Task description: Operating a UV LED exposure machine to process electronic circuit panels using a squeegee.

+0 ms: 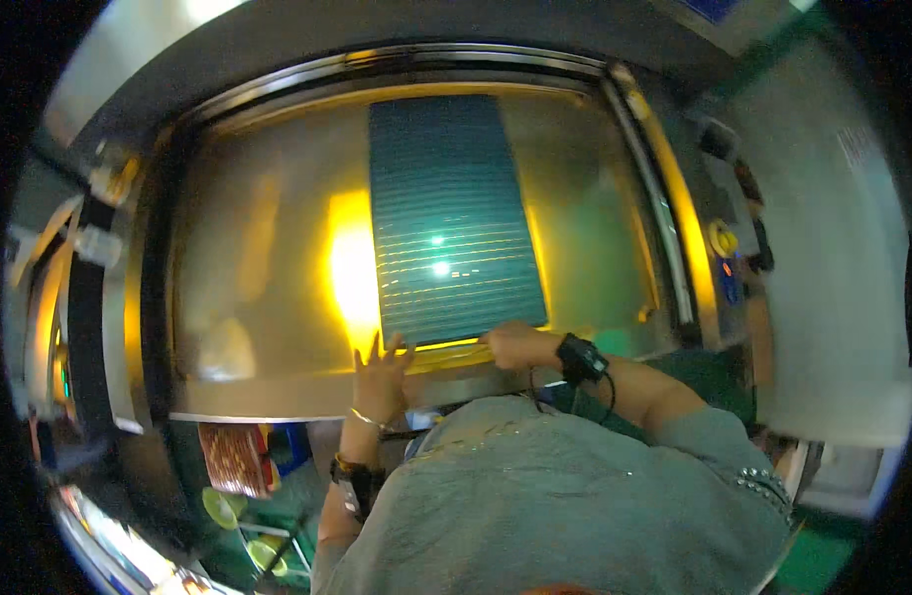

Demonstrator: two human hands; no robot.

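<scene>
A dark teal rectangular sheet with fine crosswise lines [451, 198] lies flat on a shiny metal worktop [278, 327], its long sides running away from me. At its near left corner is my left hand [380, 385], fingers spread, the tips around the sheet's near edge. My right hand [521, 347] is closed at the near edge, towards the right corner. Whatever those curled fingers grip is hidden. Between the hands, a bright yellow strip shows along the near edge. Each wrist wears a dark strapped device; a thin bracelet circles the left one.
Raised metal rails [654, 198] border the worktop at the back and right. Beside the right rail sit a yellow round button and a small red one [728, 269]. A pale surface [823, 297] stretches further right. Below the front left edge are a reddish-brown stack [236, 458] and green stools [223, 507].
</scene>
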